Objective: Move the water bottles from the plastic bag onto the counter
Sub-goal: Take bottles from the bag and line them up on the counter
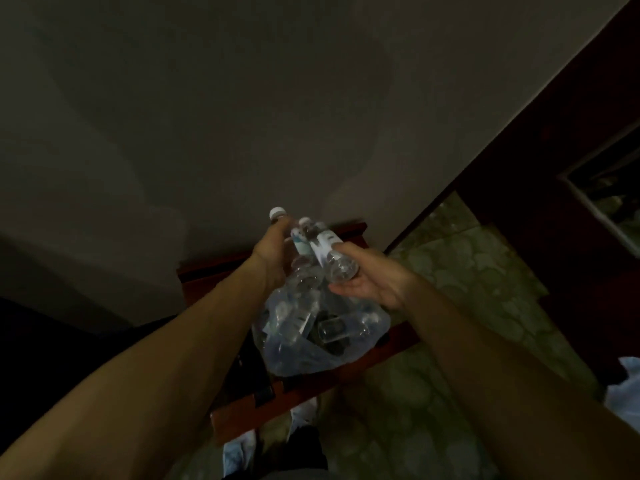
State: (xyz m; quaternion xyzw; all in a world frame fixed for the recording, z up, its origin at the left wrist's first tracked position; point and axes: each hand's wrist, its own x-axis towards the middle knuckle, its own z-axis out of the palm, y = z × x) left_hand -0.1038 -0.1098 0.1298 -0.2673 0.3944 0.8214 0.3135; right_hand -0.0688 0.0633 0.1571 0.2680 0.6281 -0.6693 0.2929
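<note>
A clear plastic bag (311, 344) holding several water bottles rests on a dark red wooden counter (349, 230) against the wall. My left hand (272, 258) is closed around a clear bottle whose white cap (278, 213) sticks out above my fingers. My right hand (367, 282) grips the base end of another clear water bottle (329, 251) with a white label, lifted above the bag and tilted toward the wall. The two held bottles cross each other just over the bag's mouth.
A plain wall fills the upper view. Patterned greenish floor (467, 271) lies to the right, beside dark wooden furniture (554, 168). Another pale bag (627, 386) shows at the right edge. Dark items sit on the counter left of the bag.
</note>
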